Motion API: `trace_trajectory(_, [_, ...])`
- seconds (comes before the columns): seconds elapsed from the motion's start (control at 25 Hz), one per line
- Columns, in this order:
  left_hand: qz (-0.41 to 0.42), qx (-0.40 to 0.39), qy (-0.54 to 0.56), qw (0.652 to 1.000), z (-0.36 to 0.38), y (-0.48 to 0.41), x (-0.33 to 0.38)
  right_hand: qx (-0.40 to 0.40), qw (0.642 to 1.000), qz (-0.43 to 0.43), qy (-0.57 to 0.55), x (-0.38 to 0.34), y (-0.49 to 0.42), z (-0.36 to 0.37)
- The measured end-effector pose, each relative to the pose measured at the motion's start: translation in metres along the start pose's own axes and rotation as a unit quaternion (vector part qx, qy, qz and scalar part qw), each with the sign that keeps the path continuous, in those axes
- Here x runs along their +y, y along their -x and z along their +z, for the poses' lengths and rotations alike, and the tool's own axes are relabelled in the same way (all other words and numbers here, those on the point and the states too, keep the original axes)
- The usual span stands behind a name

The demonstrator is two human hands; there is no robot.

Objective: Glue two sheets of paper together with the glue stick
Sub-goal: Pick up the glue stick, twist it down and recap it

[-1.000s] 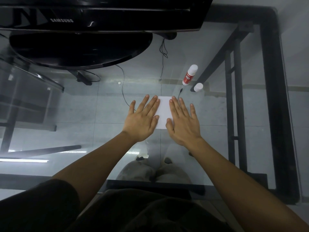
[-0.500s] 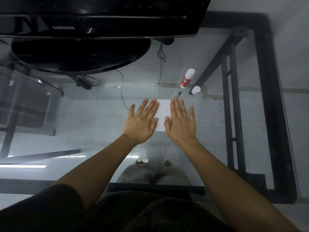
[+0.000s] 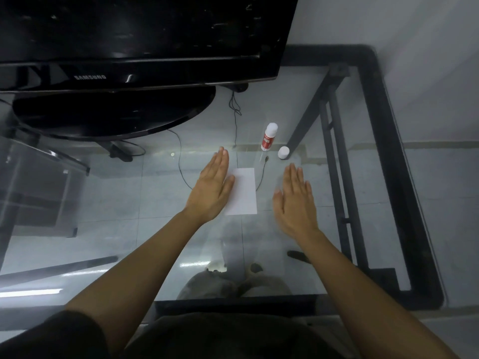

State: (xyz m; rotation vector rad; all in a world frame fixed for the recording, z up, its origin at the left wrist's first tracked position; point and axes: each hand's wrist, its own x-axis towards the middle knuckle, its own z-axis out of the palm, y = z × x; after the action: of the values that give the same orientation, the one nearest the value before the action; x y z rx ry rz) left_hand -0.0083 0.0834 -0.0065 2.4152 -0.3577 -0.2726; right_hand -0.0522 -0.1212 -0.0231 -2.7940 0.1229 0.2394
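A white paper [image 3: 243,191] lies flat on the glass table; I cannot tell whether it is one sheet or two stacked. My left hand [image 3: 212,189] is flat with fingers straight, its thumb edge over the paper's left side. My right hand [image 3: 295,200] is flat and blurred, to the right of the paper and apart from it. Both hands hold nothing. The glue stick [image 3: 269,136], white with a red label, stands upright behind the paper. Its white cap [image 3: 283,152] sits beside it on the right.
A black monitor [image 3: 129,40] on a round black base [image 3: 114,112] fills the back left. Thin cables [image 3: 234,107] run under the glass. The table's black frame [image 3: 404,177] runs along the right edge and a glass shelf edge [image 3: 46,154] sits at left.
Both hands, which pressed flat on the paper, have come apart. The right hand slid off to the right, the left hand shifted left, baring most of the paper.
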Motion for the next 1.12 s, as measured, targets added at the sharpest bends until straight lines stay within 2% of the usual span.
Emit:
trace_trajectory(0.12, [-0.027, 0.001, 0.042, 0.999, 0.005, -0.041, 0.025, -0.05, 0.998, 0.024, 0.025, 0.026, 0.001, 0.004])
trace_trajectory(0.24, [-0.048, -0.005, 0.082, 0.995, 0.013, -0.079, 0.042, -0.04, 0.996, 0.013, 0.074, 0.032, 0.001, 0.011])
trace_trajectory(0.4, [-0.031, 0.037, 0.098, 0.994, 0.024, -0.105, 0.048, -0.037, 0.996, 0.013, 0.083, 0.034, 0.002, 0.015])
trace_trajectory(0.52, [-0.039, 0.053, 0.122, 0.99, 0.026, -0.106, 0.05, -0.04, 0.996, 0.011, 0.083, 0.033, 0.0, 0.014])
trace_trajectory(0.64, [-0.03, 0.036, 0.151, 0.987, 0.011, -0.096, 0.058, -0.05, 0.996, 0.002, 0.074, 0.03, 0.0, 0.007])
trace_trajectory(0.84, [-0.008, 0.015, 0.174, 0.985, -0.035, -0.069, 0.078, -0.117, 0.991, -0.014, 0.068, 0.025, -0.008, -0.029])
trace_trajectory(0.92, [-0.01, 0.046, 0.182, 0.982, -0.059, -0.059, 0.085, -0.12, 0.993, -0.004, 0.013, 0.015, -0.018, -0.057])
trace_trajectory(1.0, [-0.008, 0.096, 0.216, 0.972, -0.086, -0.05, 0.094, -0.047, 0.994, 0.004, -0.097, -0.005, -0.031, -0.09])
trace_trajectory(1.12, [0.035, 0.158, 0.206, 0.965, -0.124, -0.037, 0.111, 0.053, 0.961, -0.01, -0.271, -0.05, -0.045, -0.145])
